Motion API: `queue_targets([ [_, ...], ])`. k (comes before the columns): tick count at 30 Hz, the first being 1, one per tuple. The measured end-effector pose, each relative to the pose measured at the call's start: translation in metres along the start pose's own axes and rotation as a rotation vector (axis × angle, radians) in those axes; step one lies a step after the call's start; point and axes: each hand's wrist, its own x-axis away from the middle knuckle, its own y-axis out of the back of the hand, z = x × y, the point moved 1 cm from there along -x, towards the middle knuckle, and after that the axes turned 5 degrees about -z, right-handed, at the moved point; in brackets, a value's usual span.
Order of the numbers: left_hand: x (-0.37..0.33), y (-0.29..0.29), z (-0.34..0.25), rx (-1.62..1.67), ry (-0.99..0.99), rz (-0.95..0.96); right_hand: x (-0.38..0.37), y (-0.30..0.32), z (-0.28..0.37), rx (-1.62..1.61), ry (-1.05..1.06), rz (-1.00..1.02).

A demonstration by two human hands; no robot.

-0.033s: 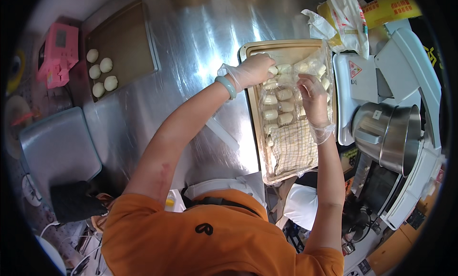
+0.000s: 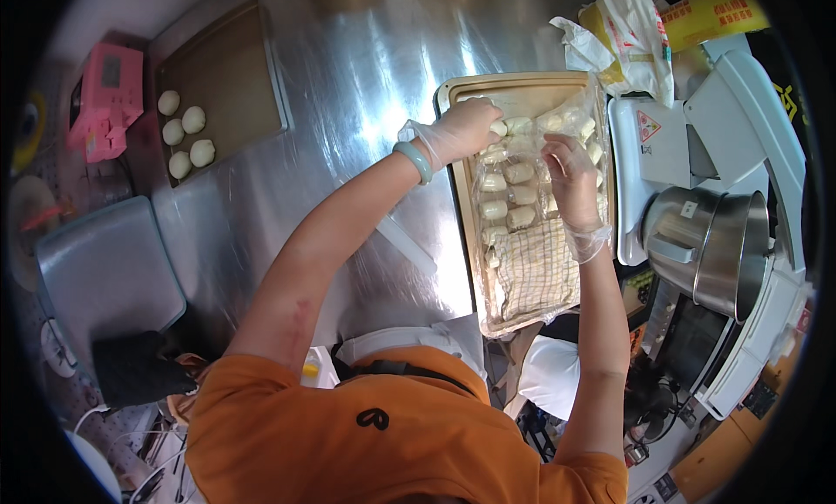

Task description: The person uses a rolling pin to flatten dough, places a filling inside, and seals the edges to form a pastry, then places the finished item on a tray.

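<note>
A gold baking tray (image 2: 465, 209) holds rows of short pale dough pieces (image 2: 520, 196), partly under clear plastic film (image 2: 557, 119). Over its near part lies a checked cloth (image 2: 535, 273). My left hand (image 2: 466, 128), in a clear plastic glove, reaches in across the tray's left rim. Its fingers are closed on a dough piece (image 2: 499, 128) in the far-left part; the fingertips are partly hidden. Above the right half of the tray is my right hand (image 2: 572, 171), gloved too, with fingers pinched together on the plastic film.
Another baking tray (image 2: 228, 68) at the far left carries several dough balls (image 2: 193, 119), beside a pink device (image 2: 109, 99). A white stand mixer (image 2: 749, 112) with a steel bowl (image 2: 688, 238) stands right. A pale strip (image 2: 407, 244) lies on the metal table (image 2: 366, 94). Bags (image 2: 627, 38) sit far right.
</note>
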Motion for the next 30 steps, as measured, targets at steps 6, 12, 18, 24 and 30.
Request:
queue_targets([
  [6,0.0,-0.006,-0.002,-0.111,-0.029,-0.035,-0.016,-0.01,0.003,0.0,0.036,-0.061],
  [12,-0.021,0.009,0.005,0.108,0.18,0.106,-0.041,-0.022,0.0,-0.119,-0.05,-0.066],
  [18,-0.032,0.023,0.006,0.147,0.282,0.209,-0.06,-0.043,-0.006,-0.183,-0.063,-0.078],
  [24,0.006,0.07,0.018,0.524,0.32,-0.024,-0.071,-0.078,-0.006,-0.247,-0.07,-0.111],
  [30,0.084,0.104,0.022,1.51,0.366,-0.082,-0.071,-0.11,-0.015,-0.147,-0.088,0.094],
])
